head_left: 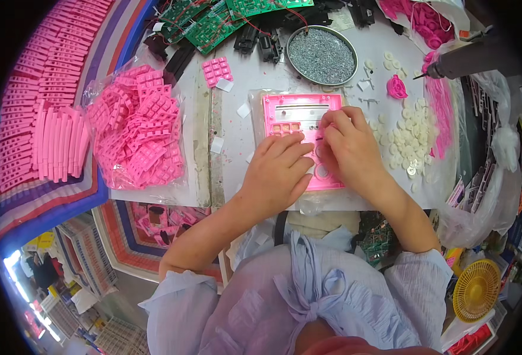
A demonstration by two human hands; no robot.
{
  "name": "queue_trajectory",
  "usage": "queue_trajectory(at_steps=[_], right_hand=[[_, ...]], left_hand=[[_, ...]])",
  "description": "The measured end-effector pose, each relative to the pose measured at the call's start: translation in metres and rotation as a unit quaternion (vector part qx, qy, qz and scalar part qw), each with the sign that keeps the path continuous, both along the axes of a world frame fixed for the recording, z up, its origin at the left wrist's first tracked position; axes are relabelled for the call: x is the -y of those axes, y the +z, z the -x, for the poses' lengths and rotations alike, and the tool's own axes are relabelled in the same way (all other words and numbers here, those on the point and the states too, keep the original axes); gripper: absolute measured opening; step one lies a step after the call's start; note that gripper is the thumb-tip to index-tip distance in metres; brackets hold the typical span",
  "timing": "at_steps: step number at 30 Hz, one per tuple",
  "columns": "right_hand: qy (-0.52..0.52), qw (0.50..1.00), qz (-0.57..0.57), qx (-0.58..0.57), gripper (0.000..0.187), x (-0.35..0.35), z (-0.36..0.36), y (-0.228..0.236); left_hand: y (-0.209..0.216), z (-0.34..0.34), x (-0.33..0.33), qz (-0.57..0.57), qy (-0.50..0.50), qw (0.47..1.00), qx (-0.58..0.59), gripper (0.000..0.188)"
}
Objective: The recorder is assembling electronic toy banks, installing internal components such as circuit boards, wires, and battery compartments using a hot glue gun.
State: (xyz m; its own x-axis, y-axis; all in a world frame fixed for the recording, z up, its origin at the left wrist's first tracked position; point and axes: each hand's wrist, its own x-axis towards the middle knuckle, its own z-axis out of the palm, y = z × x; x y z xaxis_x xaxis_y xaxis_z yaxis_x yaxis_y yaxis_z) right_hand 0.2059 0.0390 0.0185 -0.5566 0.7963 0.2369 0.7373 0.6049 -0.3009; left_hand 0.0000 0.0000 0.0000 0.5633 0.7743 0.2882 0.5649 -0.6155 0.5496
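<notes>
A pink plastic casing (302,99) lies on the table in front of me, its inner side up, with a silvery strip, square openings and round openings. My left hand (277,168) rests over its lower left part, fingers a little apart and fingertips on the plastic. My right hand (354,148) is at the casing's right side, fingers bent and drawn together at the surface. Whatever those fingertips hold, if anything, is hidden. Beyond the casing stands a round metal dish (357,65) full of small screws. White round plastic pieces (412,133) lie right of my right hand.
A bag of pink keypads (137,130) lies at the left, beside stacked pink strips (60,142). Green circuit boards (213,26) and black parts lie at the back. An electric screwdriver (468,59) hangs at the upper right, near a pink ring-shaped piece (396,87).
</notes>
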Motion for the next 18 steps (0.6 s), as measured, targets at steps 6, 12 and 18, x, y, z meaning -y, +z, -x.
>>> queue_trajectory(at_steps=[6,12,18], right_hand=[[-0.059,0.989,-0.003,-0.139,0.029,-0.002,0.0,0.002],[-0.124,0.776,-0.119,-0.607,0.032,-0.061,-0.051,0.048],[0.073,0.792,0.125,-0.593,0.054,-0.132,-0.042,0.108]], left_hand=[[0.03,0.013,-0.02,0.079,-0.025,0.996,0.038,0.023],[0.031,-0.014,-0.139,0.007,0.16,0.984,0.071,0.017],[-0.01,-0.056,-0.196,-0.14,0.068,0.969,-0.194,0.015]])
